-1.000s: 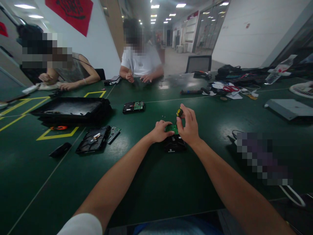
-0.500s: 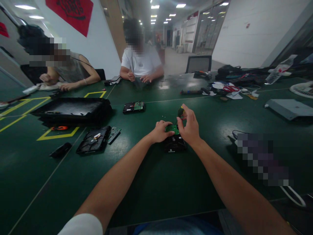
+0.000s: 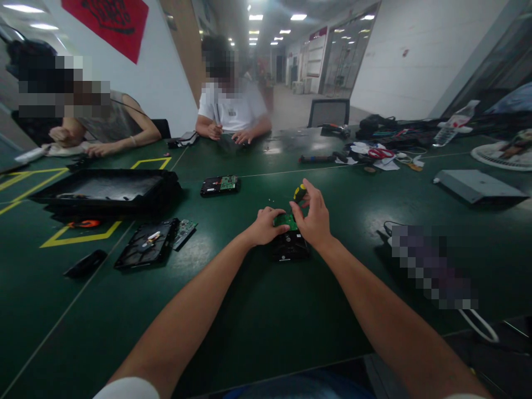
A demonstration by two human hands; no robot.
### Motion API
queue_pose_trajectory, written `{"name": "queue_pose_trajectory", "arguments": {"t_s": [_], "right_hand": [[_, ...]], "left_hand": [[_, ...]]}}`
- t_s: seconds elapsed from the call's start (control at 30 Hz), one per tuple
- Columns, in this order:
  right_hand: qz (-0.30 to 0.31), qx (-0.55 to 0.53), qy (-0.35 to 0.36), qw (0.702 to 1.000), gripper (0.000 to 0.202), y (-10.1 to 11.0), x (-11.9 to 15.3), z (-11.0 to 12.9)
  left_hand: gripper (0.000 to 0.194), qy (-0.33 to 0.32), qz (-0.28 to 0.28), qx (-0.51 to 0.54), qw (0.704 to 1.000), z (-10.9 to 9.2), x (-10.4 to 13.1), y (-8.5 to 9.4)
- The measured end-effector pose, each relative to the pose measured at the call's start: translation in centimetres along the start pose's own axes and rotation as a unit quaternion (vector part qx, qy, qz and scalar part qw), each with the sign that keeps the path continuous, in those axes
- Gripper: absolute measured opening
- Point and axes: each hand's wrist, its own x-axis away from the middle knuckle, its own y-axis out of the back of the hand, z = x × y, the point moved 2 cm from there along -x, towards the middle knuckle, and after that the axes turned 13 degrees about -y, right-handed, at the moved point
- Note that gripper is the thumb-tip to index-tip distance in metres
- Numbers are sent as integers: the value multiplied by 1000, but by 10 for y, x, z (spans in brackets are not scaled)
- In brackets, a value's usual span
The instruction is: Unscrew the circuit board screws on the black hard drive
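Note:
A black hard drive (image 3: pixel 291 250) with a green circuit board (image 3: pixel 287 221) on its upper face lies on the table in front of me. My left hand (image 3: pixel 265 226) is closed around the drive's left side, its thumb resting on the board. In my right hand (image 3: pixel 315 220) is a screwdriver (image 3: pixel 299 192) with a yellow and black handle, gripped between thumb and fingers. The screwdriver leans over the board; where its tip meets the board is hidden. Just beyond the drive lie several tiny screws (image 3: pixel 271 200).
At left stand a black tray (image 3: pixel 166 185), an opened drive casing (image 3: pixel 145 244) and a loose circuit board (image 3: pixel 184 233). Another hard drive (image 3: pixel 220 185) lies farther back. A grey metal box (image 3: pixel 477 185) sits at right. Two people work across the table (image 3: pixel 249 310).
The whole view has shifted slightly. The screwdriver handle shows more yellow and tilts differently as my right fingers move on it. My left hand stays on the hard drive.

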Motion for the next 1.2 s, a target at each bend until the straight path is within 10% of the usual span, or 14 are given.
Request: {"name": "queue_pose_trajectory", "arguments": {"t_s": [1.2], "right_hand": [[26, -19, -8, 999, 63, 2, 1, 2]], "left_hand": [[60, -10, -8, 22, 1000, 2, 0, -3]]}}
